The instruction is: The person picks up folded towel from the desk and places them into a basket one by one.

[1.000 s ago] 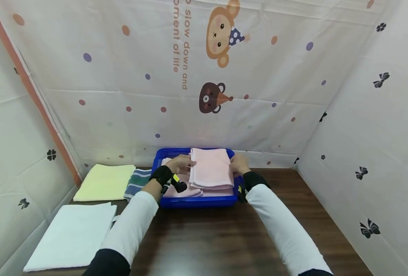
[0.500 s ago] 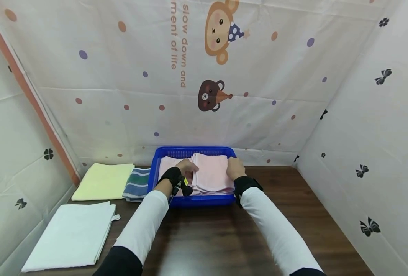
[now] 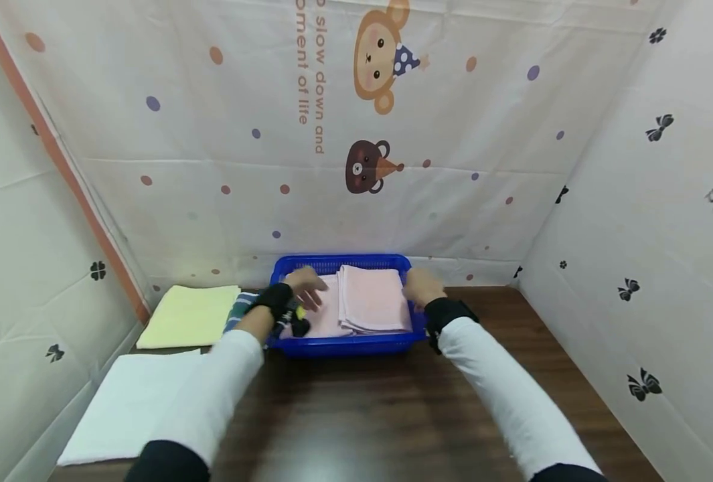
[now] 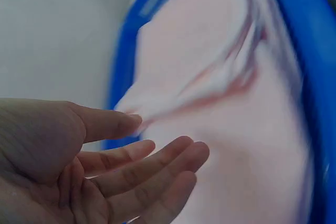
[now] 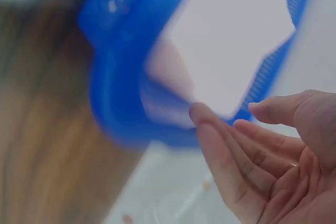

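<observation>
Spanning blue basket (image 3: 344, 346) of pink cloths (image 3: 374, 299) with left hand (image 3: 305, 286) at ten o'clock, right hand (image 3: 421, 286) at three, thumbs (image 4: 110, 124) apart from fingers (image 4: 194, 156).

- from the head, farthest off, we look forward and down over the left hand (image 3: 305, 288), the right hand (image 3: 422, 286), the blue basket (image 3: 344, 346), the table (image 3: 344, 415) and the back wall (image 3: 211, 221).
- from the left wrist, we look closely past that hand into the basket, which slants across view.
- from the right wrist, we look as closely at a basket corner beside the blurred table.
- in all three, we see the basket and pink cloths (image 3: 375, 300).
</observation>
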{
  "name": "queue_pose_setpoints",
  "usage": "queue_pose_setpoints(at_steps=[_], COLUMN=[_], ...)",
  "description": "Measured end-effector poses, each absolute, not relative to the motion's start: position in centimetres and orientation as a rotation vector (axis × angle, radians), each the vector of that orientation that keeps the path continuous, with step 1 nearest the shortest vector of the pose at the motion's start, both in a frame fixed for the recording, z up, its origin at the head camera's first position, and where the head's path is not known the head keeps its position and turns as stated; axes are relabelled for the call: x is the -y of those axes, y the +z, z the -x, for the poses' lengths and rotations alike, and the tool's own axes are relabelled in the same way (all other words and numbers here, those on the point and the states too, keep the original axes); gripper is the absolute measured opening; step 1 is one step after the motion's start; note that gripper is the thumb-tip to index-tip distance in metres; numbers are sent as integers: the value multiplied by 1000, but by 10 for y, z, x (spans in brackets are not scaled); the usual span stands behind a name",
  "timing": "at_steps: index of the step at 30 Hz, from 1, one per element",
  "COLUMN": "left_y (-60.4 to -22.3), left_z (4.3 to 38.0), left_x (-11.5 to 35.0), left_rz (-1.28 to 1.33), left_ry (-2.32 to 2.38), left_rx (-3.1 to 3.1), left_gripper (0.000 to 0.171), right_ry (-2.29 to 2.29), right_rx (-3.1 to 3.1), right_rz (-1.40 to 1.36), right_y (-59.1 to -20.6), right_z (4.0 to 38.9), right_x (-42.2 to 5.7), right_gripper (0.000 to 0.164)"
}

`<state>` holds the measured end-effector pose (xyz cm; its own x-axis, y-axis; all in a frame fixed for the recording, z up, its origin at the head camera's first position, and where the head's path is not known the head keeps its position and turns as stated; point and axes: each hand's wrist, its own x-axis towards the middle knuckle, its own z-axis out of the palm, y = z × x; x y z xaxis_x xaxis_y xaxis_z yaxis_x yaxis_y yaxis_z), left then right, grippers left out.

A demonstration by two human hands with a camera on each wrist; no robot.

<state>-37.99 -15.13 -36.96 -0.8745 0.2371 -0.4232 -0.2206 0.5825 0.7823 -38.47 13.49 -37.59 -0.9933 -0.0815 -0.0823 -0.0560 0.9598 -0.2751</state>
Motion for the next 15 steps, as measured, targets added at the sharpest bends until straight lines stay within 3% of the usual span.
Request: queue_pose_setpoints(at_steps=[4,7,10,15], left_y=[-336,-334,-351,-397], left_z=[363,352,333,280], left_x=[224,288,352,430], left_rz=[-64,-122,-117,107], left_ry=[1287,1298,1319,1211], left_rx=[-2400,-2480,-2527,-2570], left_gripper=[37,43,51,50], right_ry=[-437,-491,-508,-502], right_rx=[-3039,-3001,-2950,-2899], right_rz=[134,72,0,-83], right_y=[-353,-356,-373,-413], right_z=[381,380,379,372], right_x=[-156,-174,-192,-216], right_gripper=[41,42,35,23])
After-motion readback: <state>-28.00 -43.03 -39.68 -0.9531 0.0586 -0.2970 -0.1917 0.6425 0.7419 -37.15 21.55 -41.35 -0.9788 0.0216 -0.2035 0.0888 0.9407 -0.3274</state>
